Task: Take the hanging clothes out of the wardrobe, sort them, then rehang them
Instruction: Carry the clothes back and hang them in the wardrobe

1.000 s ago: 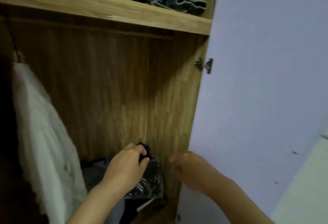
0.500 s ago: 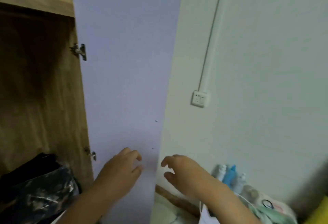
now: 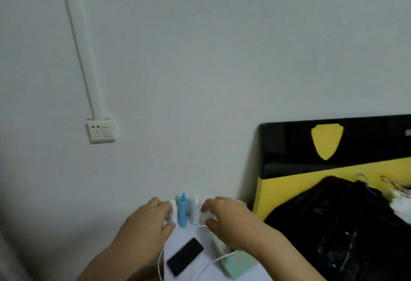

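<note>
step: between wardrobe trips, likely mid take-out | left hand (image 3: 146, 220) and right hand (image 3: 226, 216) loosely curled, holding nothing, above the counter (image 3: 200, 234) with a phone (image 3: 185, 256) | dark clothes (image 3: 333, 225) heaped with hangers (image 3: 364, 179) at right | next: wardrobe out of view; turn back or start sorting

The black garment (image 3: 329, 225) is cut off by the right and bottom edges, and its shape is lost in darkness. Right of the garment, the hangers (image 3: 391, 186) are blurred and cropped by the edge. Left of it, a teal packet (image 3: 239, 263) is partly hidden under the right hand (image 3: 231, 220). The bottles (image 3: 182, 210) beyond are too blurred for labels to be read.
</note>
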Motion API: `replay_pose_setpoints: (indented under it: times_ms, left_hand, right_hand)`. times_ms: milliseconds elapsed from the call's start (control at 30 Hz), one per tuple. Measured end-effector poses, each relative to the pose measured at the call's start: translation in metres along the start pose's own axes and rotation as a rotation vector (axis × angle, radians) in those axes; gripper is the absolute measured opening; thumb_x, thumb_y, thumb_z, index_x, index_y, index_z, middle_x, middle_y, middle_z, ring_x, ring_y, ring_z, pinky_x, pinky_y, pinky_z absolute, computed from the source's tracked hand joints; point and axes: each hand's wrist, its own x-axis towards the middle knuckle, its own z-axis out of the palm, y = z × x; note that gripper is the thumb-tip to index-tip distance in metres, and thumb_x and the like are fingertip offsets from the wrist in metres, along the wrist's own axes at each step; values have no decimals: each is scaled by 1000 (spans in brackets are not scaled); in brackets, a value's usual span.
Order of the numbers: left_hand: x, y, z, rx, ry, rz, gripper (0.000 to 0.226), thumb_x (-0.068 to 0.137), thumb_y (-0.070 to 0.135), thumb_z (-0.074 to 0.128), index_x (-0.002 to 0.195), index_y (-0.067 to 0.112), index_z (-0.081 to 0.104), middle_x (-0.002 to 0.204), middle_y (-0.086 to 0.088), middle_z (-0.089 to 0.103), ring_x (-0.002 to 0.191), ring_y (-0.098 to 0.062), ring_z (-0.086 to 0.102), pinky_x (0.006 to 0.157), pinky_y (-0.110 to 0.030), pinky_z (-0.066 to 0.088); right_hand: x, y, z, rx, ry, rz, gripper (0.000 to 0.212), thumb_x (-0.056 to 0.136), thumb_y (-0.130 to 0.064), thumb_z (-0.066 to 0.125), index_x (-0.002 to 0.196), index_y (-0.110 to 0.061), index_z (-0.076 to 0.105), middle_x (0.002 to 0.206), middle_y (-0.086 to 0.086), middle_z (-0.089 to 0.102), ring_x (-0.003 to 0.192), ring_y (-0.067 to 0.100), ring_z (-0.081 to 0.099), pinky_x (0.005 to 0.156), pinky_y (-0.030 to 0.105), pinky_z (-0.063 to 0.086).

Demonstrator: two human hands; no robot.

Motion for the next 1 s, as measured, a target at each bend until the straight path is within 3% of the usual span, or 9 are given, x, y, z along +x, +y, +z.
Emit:
replay_pose_setpoints:
  times_ms: [67,267,467,633,867,1000]
  left_hand:
    - [30,14,14,-14,-45,94,32,96,37,41,127,30,43,126,11,42,112,-8,49,90,-20,38]
    - [94,83,63,0,-208,355,33,95,40,40,127,32,41,128,10,42,118,-10,47,98,-26,36]
    - [134,170,108,-32,-335,557,31,95,42,42,124,32,43,125,10,42,116,-9,47,92,-25,39]
    - [158,261,143,-51,-434,674,32,96,41,43,125,28,43,114,9,41,103,-9,50,84,-23,40]
    - [181,381,183,-98,-488,669,32,96,40,43,126,28,43,126,10,41,109,-8,50,89,-22,44]
    - [189,428,207,-159,-434,624,30,97,39,42,125,28,44,126,15,38,93,-4,52,79,-20,44]
  right_hand:
    - [-6,28,-4,5,22,101,34,95,-23,45,128,-19,50,127,9,52,119,27,47,93,33,39]
    - [-51,112,-4,45,28,412,32,96,-22,42,127,-16,50,121,11,52,113,31,49,88,38,44]
    - [-118,191,-7,113,78,664,35,96,-24,45,130,-18,49,126,8,51,118,26,47,94,34,42]
    - [-174,269,-14,171,87,819,31,94,-21,45,124,-16,52,123,7,53,116,26,49,88,31,42]
    - [-232,379,-34,170,28,919,31,94,-22,45,124,-15,51,124,10,52,117,28,48,92,33,41]
    - [-243,432,-39,171,9,918,35,94,-22,45,129,-18,50,128,8,51,119,26,49,92,31,41]
